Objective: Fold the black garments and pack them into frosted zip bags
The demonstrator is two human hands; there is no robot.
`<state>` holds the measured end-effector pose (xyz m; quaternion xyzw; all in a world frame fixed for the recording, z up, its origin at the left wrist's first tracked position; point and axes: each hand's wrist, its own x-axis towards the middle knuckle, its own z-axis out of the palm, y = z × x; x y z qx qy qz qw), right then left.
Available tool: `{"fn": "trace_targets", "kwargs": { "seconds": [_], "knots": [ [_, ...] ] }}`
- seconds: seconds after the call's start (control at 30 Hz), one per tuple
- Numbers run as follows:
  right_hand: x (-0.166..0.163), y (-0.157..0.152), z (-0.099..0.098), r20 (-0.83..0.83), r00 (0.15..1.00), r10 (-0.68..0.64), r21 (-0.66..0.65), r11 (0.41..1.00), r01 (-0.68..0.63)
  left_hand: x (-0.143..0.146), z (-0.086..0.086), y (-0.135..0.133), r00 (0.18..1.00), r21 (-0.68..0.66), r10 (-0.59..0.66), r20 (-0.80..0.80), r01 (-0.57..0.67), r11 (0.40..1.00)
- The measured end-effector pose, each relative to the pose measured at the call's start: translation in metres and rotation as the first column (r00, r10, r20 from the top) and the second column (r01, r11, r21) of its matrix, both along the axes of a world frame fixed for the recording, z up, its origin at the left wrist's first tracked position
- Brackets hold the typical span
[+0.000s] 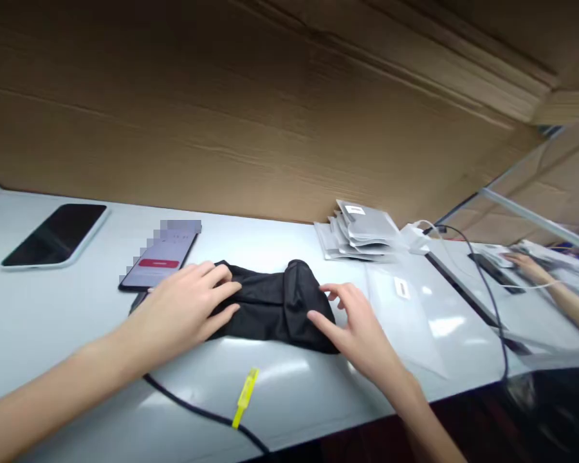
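Note:
A black cloth item (265,305), perhaps a garment or pouch, lies on the table with its right end folded over. Across its left end rests my left hand (190,305), palm down with the fingers spread. My right hand (354,321) is at the folded end; its thumb and index finger touch the cloth but stand apart, with a gap between them. Just beyond my left hand is a phone with a lit screen (161,254), partly pixelated.
A second phone (55,235) lies at far left. Clear packets (361,231) are piled by the cardboard wall (270,128). A black cable with a yellow tag (245,397) runs along the front edge. At right are a clear bag (400,321), cables and another person's hand (528,265).

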<state>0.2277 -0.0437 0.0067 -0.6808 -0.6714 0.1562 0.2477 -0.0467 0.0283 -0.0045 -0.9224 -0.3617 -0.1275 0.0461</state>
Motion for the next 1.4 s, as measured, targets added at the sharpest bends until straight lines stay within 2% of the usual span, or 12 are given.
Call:
{"fn": "trace_targets", "kwargs": {
  "seconds": [0.13, 0.2, 0.4, 0.57, 0.63, 0.7, 0.8, 0.93, 1.07, 1.2, 1.3, 1.4],
  "knots": [
    [-0.013, -0.009, 0.007, 0.116, 0.970, 0.213, -0.053, 0.977, -0.208, 0.019, -0.007, -0.008, 0.979, -0.003, -0.194, 0.056, 0.195, 0.981],
    [-0.017, -0.008, 0.004, 0.151, 0.958, 0.242, -0.045, 0.970, -0.238, 0.026, -0.014, -0.010, 0.969, -0.051, -0.243, 0.043, 0.245, 0.968],
    [-0.032, 0.000, -0.014, -0.016, 0.973, 0.232, 0.235, 0.946, -0.222, 0.035, -0.023, -0.011, 0.974, -0.155, -0.221, 0.042, 0.224, 0.962],
    [-0.034, -0.006, -0.010, 0.017, 0.905, 0.424, 0.093, 0.901, -0.424, 0.025, -0.008, -0.008, 0.978, -0.120, -0.166, 0.130, 0.182, 0.976],
    [-0.022, -0.007, -0.007, -0.021, 0.943, 0.333, 0.110, 0.938, -0.329, 0.015, -0.001, -0.005, 0.987, -0.070, -0.083, 0.141, 0.094, 0.993],
    [-0.007, -0.005, -0.006, -0.061, 0.989, 0.132, 0.127, 0.984, -0.123, 0.005, 0.002, -0.003, 0.994, -0.035, -0.018, 0.112, 0.022, 0.999],
    [0.005, -0.001, -0.012, -0.067, 0.995, -0.070, 0.022, 0.997, 0.072, -0.005, -0.003, -0.002, 0.999, -0.050, 0.021, 0.036, -0.019, 0.999],
    [-0.006, 0.004, -0.022, -0.200, 0.977, -0.073, -0.113, 0.992, 0.051, -0.002, -0.013, -0.007, 1.000, -0.090, 0.016, 0.026, -0.013, 0.996],
    [-0.006, 0.009, -0.022, -0.360, 0.930, -0.077, -0.058, 0.997, 0.061, 0.000, -0.004, -0.011, 0.996, -0.050, 0.027, 0.086, -0.023, 0.998],
    [0.014, 0.016, -0.011, -0.324, 0.935, -0.146, 0.008, 0.988, 0.157, -0.009, 0.009, -0.009, 0.961, 0.016, 0.170, 0.220, -0.177, 0.984],
    [0.007, 0.015, 0.001, -0.223, 0.963, -0.153, 0.151, 0.970, 0.189, -0.013, 0.009, -0.006, 0.911, -0.157, 0.341, 0.231, -0.311, 0.937],
    [-0.029, 0.003, 0.013, -0.087, 0.996, 0.022, 0.251, 0.968, 0.000, -0.012, 0.007, -0.006, 0.884, -0.343, 0.436, 0.165, -0.363, 0.866]
  ]
}}
